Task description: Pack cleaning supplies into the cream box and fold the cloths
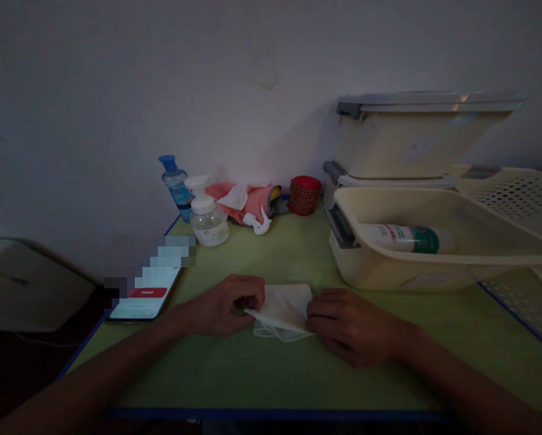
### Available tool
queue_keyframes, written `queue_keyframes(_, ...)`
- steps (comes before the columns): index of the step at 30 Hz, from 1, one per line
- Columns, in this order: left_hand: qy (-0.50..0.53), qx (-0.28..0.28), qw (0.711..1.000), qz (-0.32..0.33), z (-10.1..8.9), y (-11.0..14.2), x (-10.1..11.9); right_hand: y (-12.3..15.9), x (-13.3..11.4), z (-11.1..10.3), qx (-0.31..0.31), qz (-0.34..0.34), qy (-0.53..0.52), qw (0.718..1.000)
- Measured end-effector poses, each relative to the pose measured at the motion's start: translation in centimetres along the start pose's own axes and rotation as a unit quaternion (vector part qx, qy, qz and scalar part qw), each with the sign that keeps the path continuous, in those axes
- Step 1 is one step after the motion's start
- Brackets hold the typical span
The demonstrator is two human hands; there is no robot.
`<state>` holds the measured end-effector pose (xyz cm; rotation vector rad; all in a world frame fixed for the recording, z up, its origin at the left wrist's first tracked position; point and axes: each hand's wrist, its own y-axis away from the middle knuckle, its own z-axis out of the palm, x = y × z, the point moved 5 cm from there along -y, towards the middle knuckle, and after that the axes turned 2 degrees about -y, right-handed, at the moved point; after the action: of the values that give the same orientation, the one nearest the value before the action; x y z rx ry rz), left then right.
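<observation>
A white face mask (285, 307) is held low over the front middle of the green table (280, 380). Thin white ear loops hang along its near edge. My left hand (232, 305) pinches the mask's left corner between thumb and fingers. On the other side, the curled fingers of my right hand (354, 323) grip its right edge. The right fingertips are partly hidden behind the knuckles. The mask looks folded, with its near flap slanting between the two hands.
Left stands a phone (150, 290) with a lit screen. Behind are a clear pump bottle (209, 226), a blue bottle (177, 187), a pink cloth (248, 202), a white pump head (259, 222) and a red woven container (304, 196). A cream bin (416, 269) holds a white-green bottle (404, 238).
</observation>
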<state>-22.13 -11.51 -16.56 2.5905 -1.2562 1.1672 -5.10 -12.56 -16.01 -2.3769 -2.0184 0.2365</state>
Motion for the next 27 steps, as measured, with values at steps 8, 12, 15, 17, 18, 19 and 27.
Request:
queue_keyframes(8, 0.003, 0.009, 1.000, 0.014, -0.5, -0.1, 0.4, 0.0, 0.0, -0.1, 0.004, -0.002, 0.006, 1.000)
queue_keyframes(12, 0.026, 0.019, 0.999, -0.010, -0.5, -0.2, 0.3, 0.1, 0.2, 0.1, 0.001, 0.009, 0.007, 1.000)
queue_keyframes(15, 0.046, 0.031, 0.998, -0.029, -0.6, -0.2, 0.1, 0.2, 0.0, -0.1, 0.018, 0.004, 0.009, 1.000)
queue_keyframes(17, 0.058, 0.033, 0.997, -0.041, -0.6, -0.2, 0.0, 0.2, -0.3, -0.5, 0.057, -0.010, 0.006, 0.998)
queue_keyframes(18, 0.061, 0.035, 0.997, -0.044, -0.6, -0.2, -0.1, 0.2, -0.6, -0.7, 0.079, -0.019, 0.002, 0.997)
queue_keyframes(19, 0.060, 0.034, 0.997, -0.042, -0.6, -0.2, -0.1, 0.1, -0.8, -0.9, 0.099, -0.026, -0.003, 0.995)
queue_keyframes(27, 0.006, 0.036, 0.999, 0.015, -0.3, -0.2, 0.2, -1.4, -1.4, 0.9, 0.006, 0.003, -0.043, 0.999)
